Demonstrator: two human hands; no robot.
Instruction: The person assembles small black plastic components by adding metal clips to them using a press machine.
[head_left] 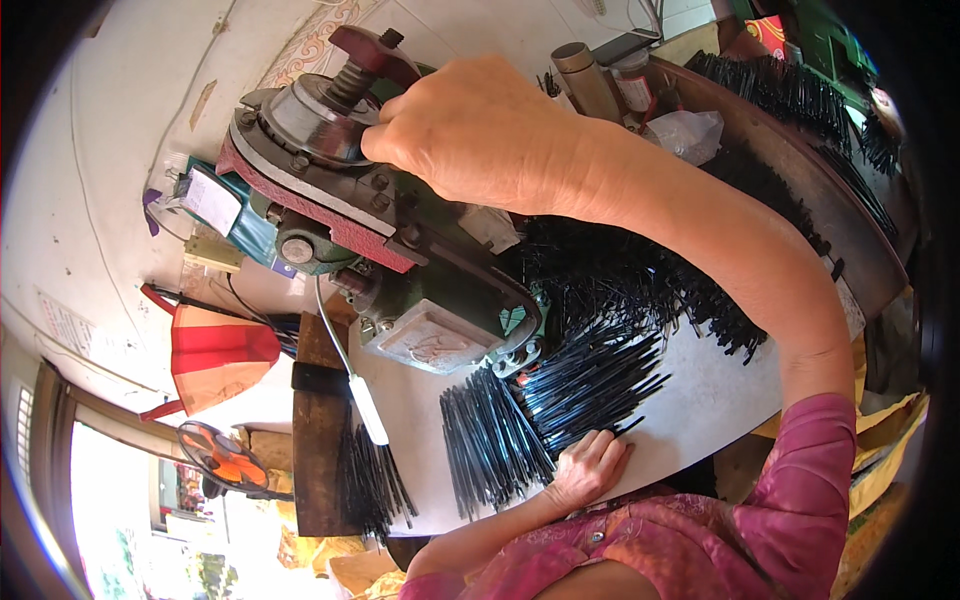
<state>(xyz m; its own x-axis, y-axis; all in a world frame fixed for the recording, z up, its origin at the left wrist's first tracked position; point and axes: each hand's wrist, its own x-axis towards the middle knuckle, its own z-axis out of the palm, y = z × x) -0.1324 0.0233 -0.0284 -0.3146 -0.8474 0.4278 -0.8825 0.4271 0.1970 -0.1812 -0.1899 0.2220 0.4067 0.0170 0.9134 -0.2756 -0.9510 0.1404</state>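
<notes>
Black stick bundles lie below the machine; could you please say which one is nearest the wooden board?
The leftmost bundle, beside the wooden board; the two bundles by the left hand lie farther right.

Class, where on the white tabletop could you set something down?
Free: the white tabletop right of the left hand, below the heaped thin black rods, and narrowly between the two leftmost rod bundles. Crowded: right of the green metal machine.

Opens at lower left onto glaring daylight through a brown-framed opening (108, 475), near an orange-bladed fan (230, 462), with a pale, cable-strung wall (125, 200) above and a white tabletop (715, 400) at lower centre.
</notes>
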